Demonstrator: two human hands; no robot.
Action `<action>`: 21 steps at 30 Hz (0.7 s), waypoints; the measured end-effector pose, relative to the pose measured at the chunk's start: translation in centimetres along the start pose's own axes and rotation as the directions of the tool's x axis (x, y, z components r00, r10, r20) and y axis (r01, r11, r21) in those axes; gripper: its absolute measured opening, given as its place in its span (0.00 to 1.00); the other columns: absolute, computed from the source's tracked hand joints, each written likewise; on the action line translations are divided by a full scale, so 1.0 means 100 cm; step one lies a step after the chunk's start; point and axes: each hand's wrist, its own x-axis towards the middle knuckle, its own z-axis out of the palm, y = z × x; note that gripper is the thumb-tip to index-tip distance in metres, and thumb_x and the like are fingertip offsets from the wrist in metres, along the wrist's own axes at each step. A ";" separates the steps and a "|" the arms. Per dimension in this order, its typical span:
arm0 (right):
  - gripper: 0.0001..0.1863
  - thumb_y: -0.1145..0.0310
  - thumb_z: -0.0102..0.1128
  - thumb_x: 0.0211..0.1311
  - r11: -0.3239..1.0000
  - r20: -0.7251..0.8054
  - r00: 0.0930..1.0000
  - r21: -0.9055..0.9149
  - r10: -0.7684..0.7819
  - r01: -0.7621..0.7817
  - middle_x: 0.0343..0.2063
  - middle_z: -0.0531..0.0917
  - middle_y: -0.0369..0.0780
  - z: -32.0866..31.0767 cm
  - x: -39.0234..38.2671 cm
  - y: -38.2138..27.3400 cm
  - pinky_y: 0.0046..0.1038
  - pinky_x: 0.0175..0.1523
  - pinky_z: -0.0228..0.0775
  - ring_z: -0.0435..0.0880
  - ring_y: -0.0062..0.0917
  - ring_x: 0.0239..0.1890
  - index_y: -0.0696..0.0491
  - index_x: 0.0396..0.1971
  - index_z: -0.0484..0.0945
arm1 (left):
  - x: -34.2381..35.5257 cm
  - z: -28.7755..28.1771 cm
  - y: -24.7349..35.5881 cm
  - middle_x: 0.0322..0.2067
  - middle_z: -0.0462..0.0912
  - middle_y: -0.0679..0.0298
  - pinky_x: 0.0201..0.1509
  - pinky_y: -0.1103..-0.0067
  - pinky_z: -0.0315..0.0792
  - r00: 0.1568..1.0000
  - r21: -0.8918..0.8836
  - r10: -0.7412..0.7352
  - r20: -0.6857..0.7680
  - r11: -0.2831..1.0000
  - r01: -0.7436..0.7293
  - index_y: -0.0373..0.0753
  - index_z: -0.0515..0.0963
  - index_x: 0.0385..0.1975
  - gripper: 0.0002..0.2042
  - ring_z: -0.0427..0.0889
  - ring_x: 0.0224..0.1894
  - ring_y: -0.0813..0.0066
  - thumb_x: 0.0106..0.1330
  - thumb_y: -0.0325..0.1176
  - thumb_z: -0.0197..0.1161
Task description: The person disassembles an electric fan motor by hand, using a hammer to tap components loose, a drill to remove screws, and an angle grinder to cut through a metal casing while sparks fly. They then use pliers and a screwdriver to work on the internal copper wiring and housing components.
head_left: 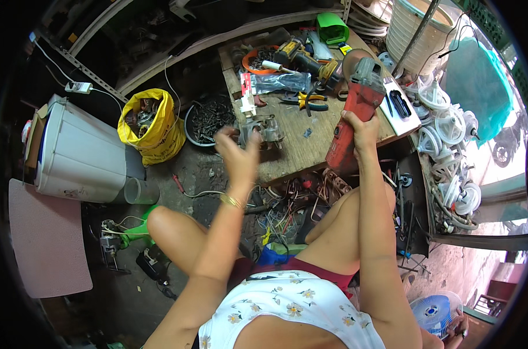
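My right hand (364,129) is wrapped round the body of a red angle grinder (342,145), held tilted above the right part of the wooden workbench (299,148). The grinder's grey head and round disc point toward the far side. My left hand (238,156), slightly blurred, is raised at the bench's left edge with thumb and fingers apart. Just beyond its fingertips sits a metal motor part (271,130) on the bench. Yellow-and-black pliers (306,101) lie farther back, near a clear plastic packet (280,82).
A yellow bag (159,148) of metal parts and a basin of dark screws (210,119) stand left of the bench. Yellow power tools (310,61) and a green container (332,29) are at the back. White plastic parts (450,125) pile up at right; loose wires (278,221) lie below.
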 end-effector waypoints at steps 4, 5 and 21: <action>0.17 0.73 0.70 0.48 0.998 0.023 0.999 0.049 0.048 -0.049 0.28 0.81 0.39 0.015 -0.010 -0.008 0.27 0.29 0.77 0.81 0.24 0.23 0.60 0.38 0.74 | 0.100 0.010 -0.066 0.62 0.64 0.42 0.58 0.70 0.69 0.775 -0.030 -0.508 0.375 0.829 0.558 0.25 0.55 0.65 0.52 0.71 0.59 0.55 0.53 0.64 0.66; 0.17 0.74 0.69 0.48 0.997 0.028 0.998 0.047 0.053 -0.054 0.28 0.81 0.39 0.018 -0.012 -0.008 0.27 0.29 0.77 0.81 0.24 0.23 0.60 0.38 0.74 | 0.108 0.023 -0.069 0.59 0.70 0.44 0.55 0.72 0.71 0.817 0.170 -0.452 0.358 0.892 0.420 0.26 0.61 0.62 0.48 0.73 0.57 0.60 0.53 0.63 0.67; 0.32 0.69 0.77 0.38 0.937 0.267 0.961 -0.349 0.070 0.029 0.37 0.84 0.44 0.010 -0.041 0.000 0.31 0.46 0.76 0.84 0.30 0.37 0.60 0.47 0.74 | 0.043 -0.009 -0.122 0.38 0.81 0.61 0.45 0.69 0.79 0.581 -0.718 -0.620 0.527 0.040 0.695 0.39 0.74 0.47 0.15 0.83 0.40 0.69 0.67 0.41 0.60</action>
